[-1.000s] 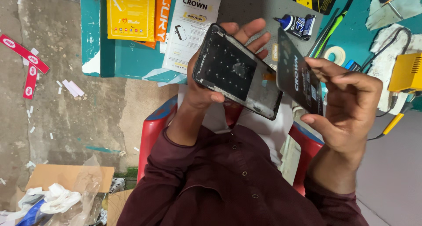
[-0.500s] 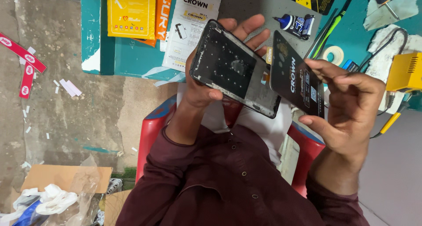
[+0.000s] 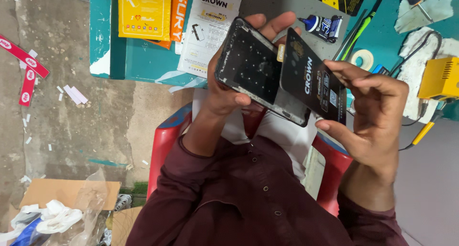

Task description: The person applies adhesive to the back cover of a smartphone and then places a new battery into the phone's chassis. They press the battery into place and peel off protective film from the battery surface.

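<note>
Left hand [image 3: 224, 90] grasping open phone frame [image 3: 253, 69], thumb on near edge, fingers curled behind far edge; frame tilted, held in air above lap, in front of desk [image 3: 143, 64] near edge

Right hand [image 3: 377, 117] pinching black display panel [image 3: 313, 83], thumb below, fingers on top; panel overlapping frame right part, touching it

Glue bottle [image 3: 322, 26], tape roll [image 3: 362, 59] on desk behind panel; yellow box [image 3: 440, 78] at right edge

Lighting: even, soft daylight; moderate brightness.
Shadows stay faint. Mild glare sits on the dark glossy panel [image 3: 313, 83]. Focus is sharp centrally; frame edges show slight wide-angle stretch.
</note>
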